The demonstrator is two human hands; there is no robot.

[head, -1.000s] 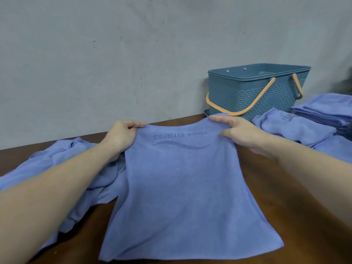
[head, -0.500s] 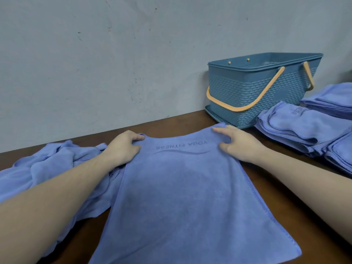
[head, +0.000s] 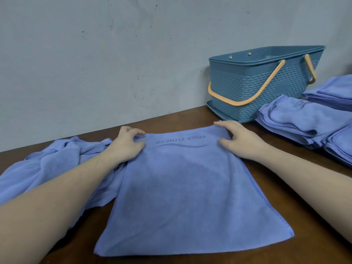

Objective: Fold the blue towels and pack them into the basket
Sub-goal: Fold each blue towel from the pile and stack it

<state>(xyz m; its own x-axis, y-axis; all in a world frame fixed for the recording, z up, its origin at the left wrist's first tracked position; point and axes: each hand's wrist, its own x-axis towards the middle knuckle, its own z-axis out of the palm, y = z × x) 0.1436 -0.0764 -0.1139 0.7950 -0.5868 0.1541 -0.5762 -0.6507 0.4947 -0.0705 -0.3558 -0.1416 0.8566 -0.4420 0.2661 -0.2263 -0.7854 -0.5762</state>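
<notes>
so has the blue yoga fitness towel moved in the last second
Yes: the blue towel came back toward the person, its far edge now short of the brown table's back edge.

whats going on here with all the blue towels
A person is folding towels at a brown table. The left hand and right hand each grip a far corner of a blue towel spread flat. Unfolded towels lie heaped at left, folded ones sit at right beside the basket.

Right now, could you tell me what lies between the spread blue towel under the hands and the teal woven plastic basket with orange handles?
In the head view, only bare brown wooden table separates the spread blue towel from the teal basket.
</notes>
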